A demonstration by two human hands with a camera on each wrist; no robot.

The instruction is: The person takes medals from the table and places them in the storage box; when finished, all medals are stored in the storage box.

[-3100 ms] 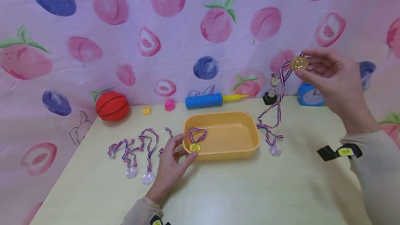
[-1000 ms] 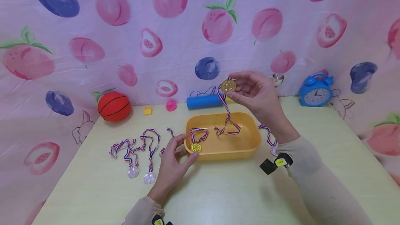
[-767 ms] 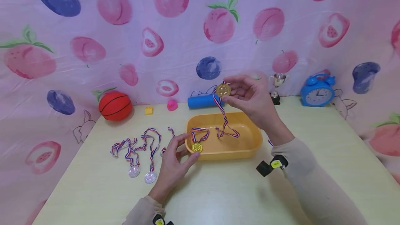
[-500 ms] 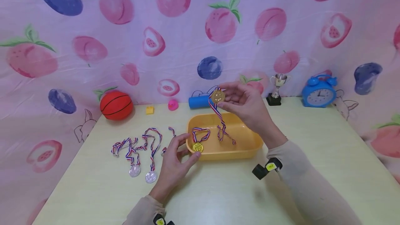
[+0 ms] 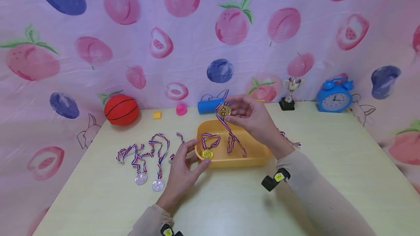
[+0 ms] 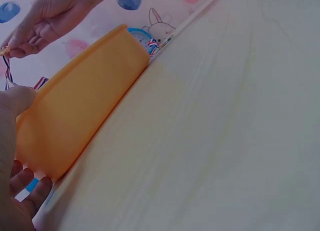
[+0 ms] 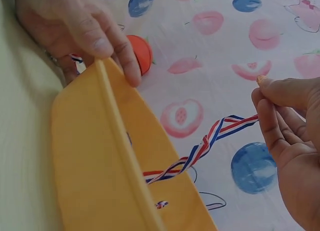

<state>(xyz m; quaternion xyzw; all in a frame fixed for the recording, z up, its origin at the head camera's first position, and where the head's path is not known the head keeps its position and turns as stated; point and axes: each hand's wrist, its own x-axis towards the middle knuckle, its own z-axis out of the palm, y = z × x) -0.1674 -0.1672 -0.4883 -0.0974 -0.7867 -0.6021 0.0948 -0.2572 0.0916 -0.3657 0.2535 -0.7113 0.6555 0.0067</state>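
The gold medal [image 5: 224,110] was in the air above the tub [image 5: 229,162], pinched by its edge in the right hand [image 5: 251,117]. Its striped ribbon [image 5: 230,133] hung down inside the tub's walls; whether the ends touched the bottom was hard to tell. The right wrist view gave the medal only as a gold sliver behind the thumb, but showed the ribbon's twist clearly. In the left wrist view it was cut by the frame's edge.

The left hand [image 5: 183,168], well apart from the right, gripped the tub's left end, thumb at the rim; the left wrist view revealed fingers low on the outer wall (the head view mostly hid these).

Inside the tub, a second medal [image 5: 207,154], also gold, lay with its ribbon near the left end.

On the counter [image 5: 229,203], two silver medals [image 5: 158,185] lay to the left, and another ribbon [image 5: 181,137] ran partly behind the left hand. The right arm covered part of a further ribbon [image 5: 290,140]. Behind, the right hand obscured much of the blue pump [image 5: 207,107].
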